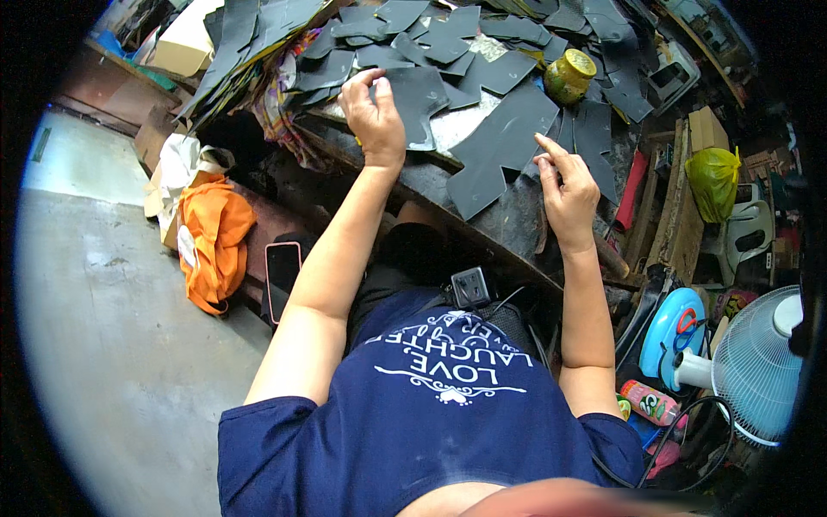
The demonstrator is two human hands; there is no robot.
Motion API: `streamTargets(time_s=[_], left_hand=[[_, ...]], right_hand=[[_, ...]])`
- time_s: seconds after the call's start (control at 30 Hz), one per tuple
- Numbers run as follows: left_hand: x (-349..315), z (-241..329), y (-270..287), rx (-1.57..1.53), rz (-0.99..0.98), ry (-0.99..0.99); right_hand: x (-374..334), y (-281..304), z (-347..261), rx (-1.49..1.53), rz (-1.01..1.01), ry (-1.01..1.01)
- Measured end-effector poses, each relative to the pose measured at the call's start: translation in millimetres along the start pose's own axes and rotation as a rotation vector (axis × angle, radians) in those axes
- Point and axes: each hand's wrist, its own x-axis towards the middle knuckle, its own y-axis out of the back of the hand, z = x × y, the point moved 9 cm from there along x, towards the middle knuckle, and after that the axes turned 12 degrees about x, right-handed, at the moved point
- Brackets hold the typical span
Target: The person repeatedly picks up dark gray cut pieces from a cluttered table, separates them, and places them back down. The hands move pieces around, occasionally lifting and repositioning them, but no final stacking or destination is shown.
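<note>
My left hand (376,119) hovers at the near edge of the table, its fingers loosely bent and the thumb apart. Just right of it lies a curved black sheet piece (415,102). A tiny yellow bit shows beside the palm; what it is stays unclear. My right hand (568,191) is beside a large angular black sheet piece (504,146), with the forefinger stretched out and the other fingers partly bent. Nothing shows in its grasp. Whether either hand touches a piece is hard to tell. Many similar flat black cut pieces (448,39) overlap across the far tabletop.
A yellow-green jar (570,76) stands among the pieces. Stacked dark sheets (245,43) lean at the far left. An orange cloth (213,241) and a phone (282,274) lie on my left. At right are a wooden frame (676,207), a fan (756,366) and a pink bottle (652,401).
</note>
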Motion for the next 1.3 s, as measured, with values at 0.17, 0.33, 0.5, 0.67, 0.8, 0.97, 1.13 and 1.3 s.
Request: streamTargets(time_s=[0.17, 0.33, 0.5, 0.67, 0.8, 0.97, 1.13, 1.3], left_hand=[[1, 2, -1, -0.014, 0.011, -0.03], [1, -2, -2, -0.066, 0.01, -0.015], [1, -6, -5, -0.091, -0.005, 0.025], [2, 3, -5, 0.032, -0.02, -0.053], [2, 5, -5, 0.057, -0.008, -0.068], [1, 2, -5, 0.076, 0.008, -0.057], [-1, -8, -13, 0.027, -0.091, 0.033], [-2, -9, -13, -0.005, -0.093, 0.06]], right_hand=[[1, -2, -5, -0.053, -0.011, 0.051], [2, -4, -4, -0.074, -0.013, 0.035], [2, -5, -10, -0.12, -0.01, 0.082], [1, -6, -14, -0.14, -0.013, 0.117], [1, -5, -14, -0.136, -0.017, 0.123], [-1, -7, -17, -0.146, -0.026, 0.164], [-1, -8, -19, -0.153, -0.04, 0.17], [0, -8, -18, -0.132, -0.053, 0.15]])
